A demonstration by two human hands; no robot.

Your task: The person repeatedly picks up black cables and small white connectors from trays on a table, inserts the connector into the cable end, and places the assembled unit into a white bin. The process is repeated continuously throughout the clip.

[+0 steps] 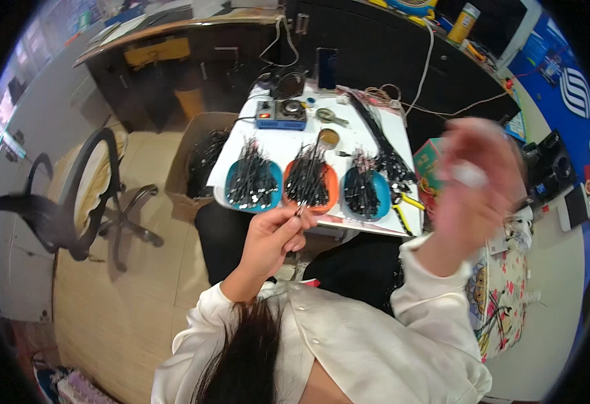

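Dark cabinets (369, 60) line the back of a room with a pale tiled floor (147, 303), where a wheeled chair (96, 182) stands at the left. At the centre is a white table (236, 139), its front edge near the seated person's lap. Along that edge sit 3 trays full of short black cables (308, 185): a left blue tray (238, 203), an orange tray (333, 183) in the middle and a right blue tray (383, 195).

Just in front of the orange tray, the left hand (273, 239) pinches a thin wire-like piece (300, 210) between thumb and fingers; its exact kind is too small to tell. Well apart, the right hand (477, 185) is raised beyond the table's right side, blurred; a white patch shows on it, and whether its fingers hold anything cannot be told.

Behind the trays are a blue control box (281, 116) with a dial and a small round tin (329, 139). Yellow-handled pliers (411, 201) lie at the front right corner, and a cardboard box (180, 202) of dark cables stands left of the table
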